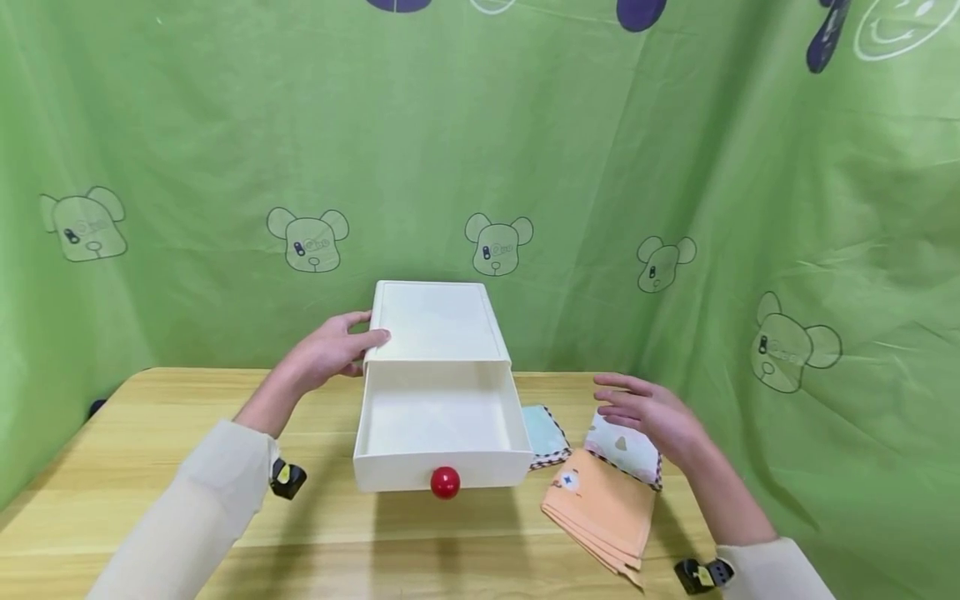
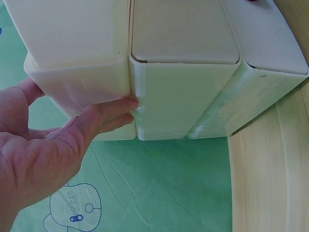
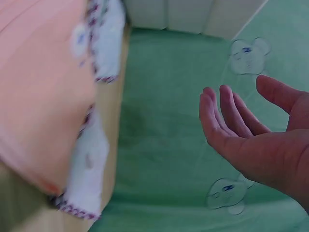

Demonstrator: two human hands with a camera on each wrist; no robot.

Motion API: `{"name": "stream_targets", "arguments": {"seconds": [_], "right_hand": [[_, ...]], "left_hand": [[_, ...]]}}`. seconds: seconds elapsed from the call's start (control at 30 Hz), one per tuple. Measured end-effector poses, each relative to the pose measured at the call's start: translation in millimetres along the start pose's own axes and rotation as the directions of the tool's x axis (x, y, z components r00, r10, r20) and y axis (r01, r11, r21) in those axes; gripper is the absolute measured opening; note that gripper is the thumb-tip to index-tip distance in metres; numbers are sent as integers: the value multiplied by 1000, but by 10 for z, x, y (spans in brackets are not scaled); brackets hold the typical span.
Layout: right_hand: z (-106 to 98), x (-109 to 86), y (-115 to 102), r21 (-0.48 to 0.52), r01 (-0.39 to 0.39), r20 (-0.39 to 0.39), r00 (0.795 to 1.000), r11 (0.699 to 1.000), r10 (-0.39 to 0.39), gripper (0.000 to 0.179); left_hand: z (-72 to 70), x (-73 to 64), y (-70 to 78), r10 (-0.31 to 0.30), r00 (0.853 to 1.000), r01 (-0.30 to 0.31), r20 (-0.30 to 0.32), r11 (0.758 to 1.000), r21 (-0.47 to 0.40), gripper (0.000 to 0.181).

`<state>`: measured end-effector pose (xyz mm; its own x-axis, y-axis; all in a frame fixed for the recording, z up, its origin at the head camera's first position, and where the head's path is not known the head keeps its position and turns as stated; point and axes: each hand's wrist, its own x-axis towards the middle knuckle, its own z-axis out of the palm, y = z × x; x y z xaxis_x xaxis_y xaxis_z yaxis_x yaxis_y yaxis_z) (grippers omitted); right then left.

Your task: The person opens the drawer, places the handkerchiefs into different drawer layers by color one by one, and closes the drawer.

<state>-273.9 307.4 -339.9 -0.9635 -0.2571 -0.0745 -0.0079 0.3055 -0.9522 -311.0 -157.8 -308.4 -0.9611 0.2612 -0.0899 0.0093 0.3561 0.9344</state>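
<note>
A white drawer cabinet [image 1: 438, 321] stands at the back of the table, its top drawer [image 1: 397, 473] pulled out and its white floor in sight. A round red knob [image 1: 445, 483] sits on the drawer front. My left hand [image 1: 330, 350] rests at the cabinet's upper left side, thumb over the top edge; the left wrist view shows its fairly straight fingers [image 2: 108, 110] against the side. My right hand [image 1: 660, 417] hovers over the cloths with loosely bent fingers, holding nothing. Beneath it lie a folded orange cloth [image 1: 603, 504] and a white patterned cloth [image 1: 622, 450].
A light blue cloth [image 1: 546, 433] with a striped border lies right of the cabinet, partly hidden by the drawer. The wooden table [image 1: 300, 533] ends at a green curtain [image 1: 420, 167] with bear prints, which also hangs along the right side.
</note>
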Motion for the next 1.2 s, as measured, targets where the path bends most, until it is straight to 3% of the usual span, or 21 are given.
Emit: {"name": "stream_targets", "arguments": {"seconds": [0.33, 0.87, 1.2], "right_hand": [[-81, 63, 475, -92, -85, -79, 994, 992, 78, 57], [-94, 74, 918, -63, -176, -55, 983, 982, 173, 53], [-130, 66, 1080, -118, -156, 3, 988, 981, 157, 57]], "left_hand": [[-11, 0, -19, -2, 1000, 2, -4, 1000, 0, 82], [0, 5, -25, -15, 1000, 15, -4, 1000, 5, 82], [-3, 6, -1, -7, 1000, 7, -2, 1000, 24, 83]]}}
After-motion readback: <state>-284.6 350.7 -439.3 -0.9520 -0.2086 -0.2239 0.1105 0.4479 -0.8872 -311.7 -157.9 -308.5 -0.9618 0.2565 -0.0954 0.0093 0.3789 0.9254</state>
